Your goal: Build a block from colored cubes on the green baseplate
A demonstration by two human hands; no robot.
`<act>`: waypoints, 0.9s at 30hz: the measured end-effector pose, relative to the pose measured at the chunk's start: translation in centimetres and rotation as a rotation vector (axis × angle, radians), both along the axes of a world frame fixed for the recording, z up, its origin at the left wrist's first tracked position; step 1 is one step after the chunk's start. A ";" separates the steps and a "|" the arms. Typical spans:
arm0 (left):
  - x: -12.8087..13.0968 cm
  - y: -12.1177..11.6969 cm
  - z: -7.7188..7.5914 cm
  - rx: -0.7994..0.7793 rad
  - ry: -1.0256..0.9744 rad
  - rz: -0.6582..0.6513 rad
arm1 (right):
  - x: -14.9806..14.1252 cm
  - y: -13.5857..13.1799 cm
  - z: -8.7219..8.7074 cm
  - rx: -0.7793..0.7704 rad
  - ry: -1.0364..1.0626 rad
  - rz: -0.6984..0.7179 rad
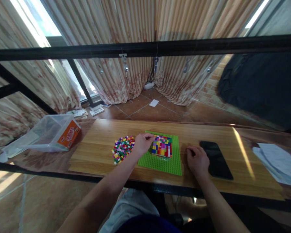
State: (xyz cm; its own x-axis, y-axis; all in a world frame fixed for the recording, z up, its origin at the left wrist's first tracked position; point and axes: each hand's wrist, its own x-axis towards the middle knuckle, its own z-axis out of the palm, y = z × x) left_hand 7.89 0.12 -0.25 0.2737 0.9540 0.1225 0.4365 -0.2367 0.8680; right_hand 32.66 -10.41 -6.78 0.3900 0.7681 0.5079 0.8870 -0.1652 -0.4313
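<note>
My left hand reaches over the green baseplate, its thumb and fingers pinched together at the far left corner of a square of colourful toy bricks. Whatever sits between those fingertips is too small to make out. To the left of this hand lies a loose pile of small coloured bricks. My right hand rests on the table to the right of the baseplate, its fingers curled in and no object showing in them. Beside it is a black phone or tablet, close to the hand's outer edge.
The wooden tabletop carries all of these. A clear plastic box with an orange label stands at the left. White papers lie at the far right. A black metal bar crosses in front, with curtains behind.
</note>
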 end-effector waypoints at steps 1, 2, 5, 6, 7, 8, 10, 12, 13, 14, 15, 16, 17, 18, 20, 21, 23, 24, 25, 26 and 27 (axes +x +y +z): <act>0.2 0.0 0.0 -0.006 0.007 0.012 | 0.0 0.0 0.0 -0.006 0.004 -0.004; 0.3 0.0 -0.1 -0.008 0.016 0.026 | 0.0 0.0 0.0 -0.012 0.008 -0.009; 0.7 -0.2 0.0 0.010 0.046 0.060 | -0.1 0.0 0.2 -0.021 0.016 -0.013; 0.8 -0.3 0.0 0.021 0.052 0.071 | -0.2 0.0 0.2 -0.020 0.017 -0.012; 0.9 -0.5 0.0 0.033 0.056 0.082 | -0.2 0.0 0.3 -0.018 0.017 -0.012; 0.9 -0.6 -0.1 0.043 0.058 0.094 | -0.2 0.0 0.3 -0.016 0.016 -0.013; 1.0 -0.8 -0.2 0.056 0.063 0.116 | -0.2 0.0 0.3 -0.016 0.012 -0.017; 1.0 -1.0 -0.3 0.057 0.076 0.144 | -0.2 0.0 0.3 -0.020 0.011 -0.019; 1.0 -1.1 -0.3 0.054 0.085 0.156 | -0.2 0.0 0.3 -0.023 0.011 -0.017; 1.0 -1.1 -0.3 0.052 0.094 0.168 | -0.2 0.0 0.3 -0.024 0.011 -0.015; 1.1 -1.2 -0.3 0.050 0.102 0.180 | -0.2 0.0 0.3 -0.023 0.011 -0.012; 1.2 -1.2 -0.3 0.050 0.110 0.192 | -0.1 0.0 0.3 -0.019 0.011 -0.007; 1.3 -1.3 -0.3 0.051 0.118 0.199 | -0.1 0.0 0.3 -0.016 0.012 -0.003; 1.4 -1.4 -0.2 0.054 0.128 0.205 | -0.1 0.0 0.3 -0.015 0.012 -0.001; 1.6 -1.5 -0.1 0.065 0.155 0.215 | -0.1 -0.1 0.3 -0.018 0.013 -0.002; 1.6 -1.6 -0.1 0.073 0.173 0.219 | -0.2 -0.1 0.3 -0.019 0.015 -0.003; 1.7 -1.7 0.0 0.087 0.212 0.232 | -0.2 -0.1 0.3 -0.018 0.020 -0.006; 1.7 -1.7 -0.1 0.089 0.229 0.236 | -0.2 -0.1 0.4 -0.017 0.022 -0.006; 1.7 -1.7 -0.1 0.083 0.239 0.239 | -0.2 -0.1 0.4 -0.017 0.023 -0.005; 1.6 -1.7 -0.1 0.073 0.242 0.239 | -0.2 -0.1 0.4 -0.018 0.024 -0.006; 1.6 -1.7 -0.1 0.058 0.239 0.238 | -0.2 -0.1 0.4 -0.021 0.025 -0.007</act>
State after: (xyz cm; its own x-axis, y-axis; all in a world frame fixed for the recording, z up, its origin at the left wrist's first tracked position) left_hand 9.49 -1.56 -0.32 0.0720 0.9878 0.1380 0.6748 -0.1501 0.7225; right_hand 32.44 -10.47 -6.38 0.4079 0.7755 0.4818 0.8748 -0.1809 -0.4494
